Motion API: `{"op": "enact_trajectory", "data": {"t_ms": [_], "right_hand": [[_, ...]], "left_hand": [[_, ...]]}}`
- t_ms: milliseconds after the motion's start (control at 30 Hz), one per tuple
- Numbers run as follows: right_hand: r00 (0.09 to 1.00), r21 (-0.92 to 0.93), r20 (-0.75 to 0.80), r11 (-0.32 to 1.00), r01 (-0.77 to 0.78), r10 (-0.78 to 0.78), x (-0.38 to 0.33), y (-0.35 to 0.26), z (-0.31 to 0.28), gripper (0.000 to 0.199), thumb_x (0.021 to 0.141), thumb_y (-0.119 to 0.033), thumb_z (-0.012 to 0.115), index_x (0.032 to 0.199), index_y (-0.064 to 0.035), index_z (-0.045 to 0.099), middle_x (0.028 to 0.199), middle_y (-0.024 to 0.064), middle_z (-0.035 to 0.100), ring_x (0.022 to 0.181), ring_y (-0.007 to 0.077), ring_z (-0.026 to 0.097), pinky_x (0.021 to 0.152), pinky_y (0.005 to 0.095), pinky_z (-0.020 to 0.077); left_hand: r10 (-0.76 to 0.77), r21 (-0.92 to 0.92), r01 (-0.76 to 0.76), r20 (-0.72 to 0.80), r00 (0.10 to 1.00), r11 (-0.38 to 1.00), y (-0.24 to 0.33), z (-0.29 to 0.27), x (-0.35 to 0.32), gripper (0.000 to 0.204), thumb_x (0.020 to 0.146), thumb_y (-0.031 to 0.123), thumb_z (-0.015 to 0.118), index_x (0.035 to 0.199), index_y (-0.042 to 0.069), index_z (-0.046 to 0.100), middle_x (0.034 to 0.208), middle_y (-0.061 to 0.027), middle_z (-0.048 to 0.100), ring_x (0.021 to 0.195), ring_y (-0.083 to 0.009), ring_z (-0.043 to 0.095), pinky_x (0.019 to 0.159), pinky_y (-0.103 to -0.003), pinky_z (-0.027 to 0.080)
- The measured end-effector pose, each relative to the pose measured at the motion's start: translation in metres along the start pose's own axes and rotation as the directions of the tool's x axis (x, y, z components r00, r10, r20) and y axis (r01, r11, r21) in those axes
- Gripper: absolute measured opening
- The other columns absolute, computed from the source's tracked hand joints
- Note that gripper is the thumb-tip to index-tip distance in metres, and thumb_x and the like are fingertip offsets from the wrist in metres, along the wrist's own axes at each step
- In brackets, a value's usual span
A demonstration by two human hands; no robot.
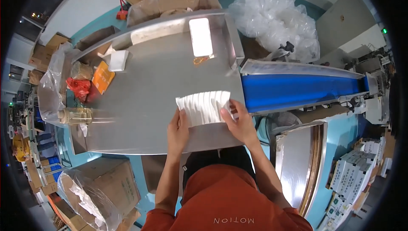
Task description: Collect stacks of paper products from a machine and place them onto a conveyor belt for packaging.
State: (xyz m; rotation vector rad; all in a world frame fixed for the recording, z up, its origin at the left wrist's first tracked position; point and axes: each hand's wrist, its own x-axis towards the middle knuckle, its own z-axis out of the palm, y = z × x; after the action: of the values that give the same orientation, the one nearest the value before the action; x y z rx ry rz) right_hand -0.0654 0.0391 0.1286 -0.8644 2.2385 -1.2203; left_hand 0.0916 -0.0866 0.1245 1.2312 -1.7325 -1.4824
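Note:
A row of thin white packets [203, 108], pressed together side by side, is held between my two hands just above or on the metal table [144, 116]; I cannot tell whether it touches the surface. My left hand [178, 130] grips the row's left end, thumb on the near side. At the other end, my right hand [239, 123] closes round the packets with its thumb in front. The packets' undersides are hidden.
A blue conveyor belt [297, 90] adjoins the table's right side. A bright-screened phone [200, 38] lies at the back. Along the left are a white packet [118, 60], an orange packet [103, 77], a red bag [79, 87] and a clear bottle [80, 115]. Clear plastic bags [280, 23] are heaped beyond.

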Motion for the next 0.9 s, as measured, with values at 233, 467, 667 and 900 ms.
{"op": "enact_trajectory", "data": {"t_ms": [233,467,667,900], "right_hand": [[0.957,0.208,0.034,0.934,-0.290,0.290,0.023,-0.004,0.011,0.058,0.092,-0.048,0.056,0.112,0.0065,0.058,0.101,0.0223,0.064,0.100,0.0271,0.061,0.082,0.0340,0.0467],[0.754,0.628,0.362,0.454,-0.632,0.548,0.016,0.016,-0.005,0.064,0.091,-0.041,0.062,0.134,0.0024,0.044,0.123,0.0078,0.059,0.114,0.0187,0.055,0.094,0.0303,0.0420],[0.742,0.695,0.506,0.301,-0.653,0.439,0.007,0.019,-0.011,0.046,0.094,-0.036,0.057,0.126,-0.0031,0.053,0.110,0.0021,0.063,0.096,0.0124,0.057,0.075,0.0272,0.0443],[0.850,0.877,0.087,0.365,-0.313,0.520,0.008,0.057,-0.023,0.026,0.096,-0.026,0.055,0.105,-0.0024,0.057,0.092,0.0049,0.064,0.080,0.0109,0.060,0.068,0.0262,0.0475]], "left_hand": [[0.055,0.185,-0.068,0.072,0.996,0.980,0.029,0.012,0.006,0.037,0.101,0.030,0.042,0.104,-0.004,0.056,0.078,-0.0173,0.059,0.068,-0.0215,0.056,0.065,-0.034,0.046],[0.136,-0.045,-0.135,0.019,0.990,0.990,-0.002,0.003,0.031,0.049,0.100,0.028,0.046,0.136,-0.005,0.038,0.098,-0.0226,0.063,0.083,-0.0264,0.062,0.077,-0.032,0.048],[0.121,0.241,-0.150,0.128,0.984,0.959,0.009,0.018,0.017,0.068,0.095,0.028,0.056,0.142,-0.009,0.022,0.129,-0.0313,0.048,0.117,-0.0421,0.051,0.096,-0.041,0.042],[0.068,0.215,-0.103,0.165,0.984,0.971,0.014,0.024,0.013,0.094,0.079,0.031,0.075,0.144,-0.007,0.018,0.131,-0.0308,0.044,0.115,-0.0434,0.050,0.095,-0.042,0.044]]}}
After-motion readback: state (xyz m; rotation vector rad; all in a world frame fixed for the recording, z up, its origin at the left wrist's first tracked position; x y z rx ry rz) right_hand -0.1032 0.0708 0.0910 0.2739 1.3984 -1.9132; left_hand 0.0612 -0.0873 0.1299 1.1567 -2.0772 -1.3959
